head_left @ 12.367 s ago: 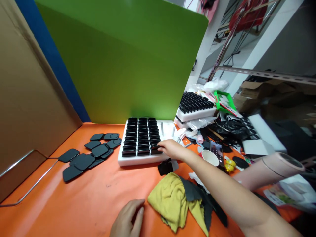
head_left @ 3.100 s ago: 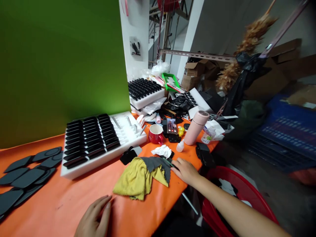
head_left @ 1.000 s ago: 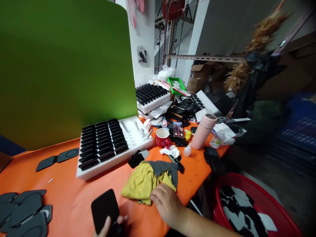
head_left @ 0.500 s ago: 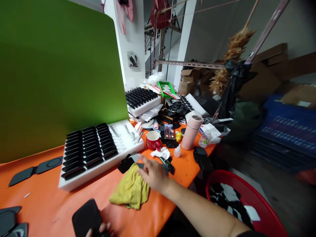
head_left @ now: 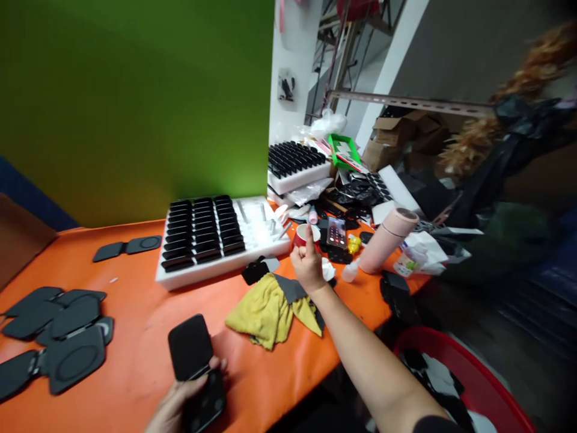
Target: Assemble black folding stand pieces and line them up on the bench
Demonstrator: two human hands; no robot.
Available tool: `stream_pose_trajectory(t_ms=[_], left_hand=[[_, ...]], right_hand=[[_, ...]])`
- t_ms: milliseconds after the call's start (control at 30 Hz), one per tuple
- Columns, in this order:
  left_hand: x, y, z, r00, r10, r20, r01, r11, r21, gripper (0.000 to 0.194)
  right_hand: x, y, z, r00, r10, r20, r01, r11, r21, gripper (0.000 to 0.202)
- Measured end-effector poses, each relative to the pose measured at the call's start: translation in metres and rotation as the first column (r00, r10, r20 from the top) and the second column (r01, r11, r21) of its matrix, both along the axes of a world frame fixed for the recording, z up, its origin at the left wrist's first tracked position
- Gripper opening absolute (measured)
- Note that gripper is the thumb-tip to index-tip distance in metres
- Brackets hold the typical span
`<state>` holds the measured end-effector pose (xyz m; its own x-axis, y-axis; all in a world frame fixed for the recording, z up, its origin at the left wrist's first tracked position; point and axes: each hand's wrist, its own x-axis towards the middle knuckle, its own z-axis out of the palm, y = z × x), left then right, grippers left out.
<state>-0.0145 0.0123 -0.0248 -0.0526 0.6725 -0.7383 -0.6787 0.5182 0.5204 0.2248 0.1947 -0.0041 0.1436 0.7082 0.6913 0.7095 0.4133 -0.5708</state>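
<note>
My left hand grips a black folding charger, whose two hinged square panels are unfolded, low over the table. My right hand is raised in front of the red mug, its index finger pointing up and the other fingers bent; I see nothing held in it. The yellow cloth lies crumpled just below and left of my right hand. Several more dark folding chargers lie in an overlapping pile on the left, and another charger lies unfolded behind them.
A white foam tray holds rows of black pieces before a green panel. Right of it are a phone, a pink thermos and a small white bottle. A red tub stands beyond the table edge.
The view has swung left. My right hand has moved from beside the yellow cloth to before the mug, index finger now up. My left hand has come further into view with the charger.
</note>
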Motion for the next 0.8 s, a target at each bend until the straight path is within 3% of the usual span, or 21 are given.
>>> stream_pose_trajectory(t_ms=[233,367,433,533,633,667,733,800], left_hand=[[0.003,-0.002,0.004,0.999,-0.002,0.047,-0.008,0.977,0.215,0.031],[0.002,-0.003,0.011,0.995,-0.024,0.101,-0.002,0.967,0.256,0.038],[0.002,-0.003,0.011,0.992,-0.047,0.114,0.016,0.967,0.254,0.031],[0.003,-0.003,0.01,0.987,-0.11,0.114,0.081,0.968,0.236,0.023],[0.004,-0.002,0.015,0.973,-0.22,0.062,0.203,0.956,0.214,0.019],[0.004,-0.003,0.02,0.953,-0.3,0.032,0.288,0.935,0.207,0.018],[-0.002,-0.006,0.031,0.874,-0.485,-0.033,0.481,0.852,0.208,0.018],[-0.014,-0.012,0.04,0.786,-0.615,-0.069,0.611,0.755,0.236,0.023]], right_hand=[[-0.008,-0.031,-0.001,0.991,0.068,-0.116,-0.074,0.996,-0.043,0.064],[-0.007,-0.074,-0.009,0.981,0.105,-0.162,-0.137,0.97,-0.203,0.063],[-0.01,-0.095,-0.012,0.975,0.163,-0.151,-0.203,0.927,-0.316,0.051],[-0.025,-0.115,-0.007,0.924,0.352,-0.151,-0.381,0.8,-0.463,0.031],[-0.05,-0.114,0.012,0.846,0.513,-0.145,-0.505,0.683,-0.528,0.033],[-0.057,-0.111,0.02,0.815,0.567,-0.115,-0.528,0.648,-0.549,0.043],[-0.068,-0.104,0.033,0.706,0.705,-0.062,-0.581,0.526,-0.621,0.069],[-0.073,-0.101,0.039,0.615,0.781,-0.105,-0.615,0.391,-0.685,0.068]])
